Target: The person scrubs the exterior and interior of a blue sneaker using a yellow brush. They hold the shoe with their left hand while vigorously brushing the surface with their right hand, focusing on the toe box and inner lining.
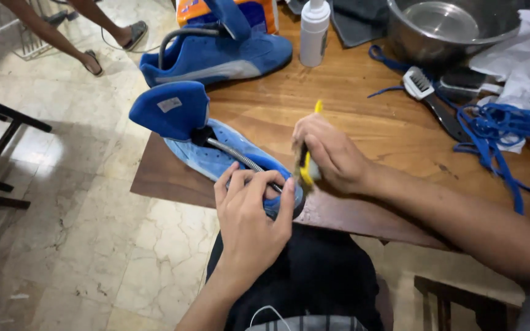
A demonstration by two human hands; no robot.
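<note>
Head view. Blue suede shoe point(216, 150) lies on its side at the near left corner of the wooden tabletop point(363, 116), toe end toward the person, tongue point(172, 109) folded up and back. A small pale rectangular label point(169, 105) sits on the tongue's inner face. A grey metal bar point(240, 160) runs out of the shoe's opening.

Left hand point(249, 217): grip closed around the toe end of the shoe, fingers curled over the top, thumb on the near side.

Right hand point(329, 153): grip closed on a yellow-handled brush point(307, 168), held just beside the toe and the left fingertips. Yellow tip of the handle shows above the knuckles. Bristle contact with the suede: cannot tell, blurred.

Second blue shoe point(216, 55) stands farther back on the tabletop, upright, with a white side stripe. Behind it an orange-and-blue package point(259, 12), cut off by the top edge. White plastic bottle point(314, 30) stands just right of that shoe.

Right side: steel bowl point(455, 27), white-headed brush point(427, 92) with a dark handle, loose blue laces point(492, 132), crumpled white paper point(529, 58).

Another person's sandalled feet point(115, 43) on the marble floor, upper left.
</note>
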